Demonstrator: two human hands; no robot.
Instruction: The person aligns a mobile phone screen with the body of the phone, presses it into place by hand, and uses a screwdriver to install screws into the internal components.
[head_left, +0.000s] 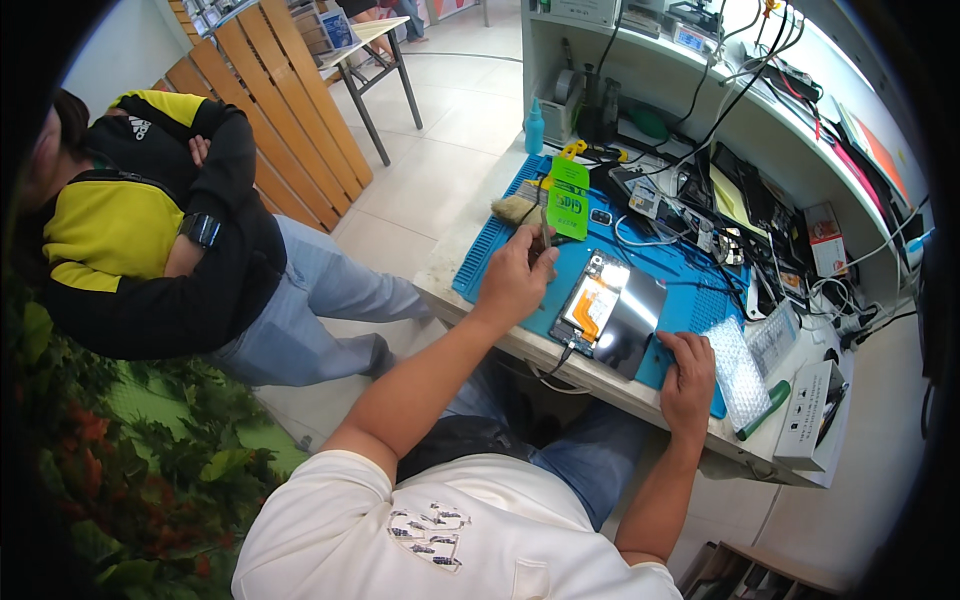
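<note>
My left hand (518, 274) is closed in a pinch around a thin grey metal tool (545, 230) that points upward; its exact kind is too small to tell. To its right lies an opened phone body (593, 300), its inside showing an orange-and-white part and a cable plugged into its near end. Alongside that is a dark glossy phone screen (633, 322). My right hand (687, 378) rests at the screen's right edge, fingers loosely bent and apart, with nothing seen in them. Both phone parts lie on a blue work mat (655, 372).
A brush (515, 210), green cards (569, 200) and a blue bottle (535, 128) are beyond my left hand. Tangled cables and phone parts (720, 220) crowd the right. Bubble wrap (738, 372), a green tube (765, 410) and a white box (808, 415) sit near right. A person (150, 230) stands left.
</note>
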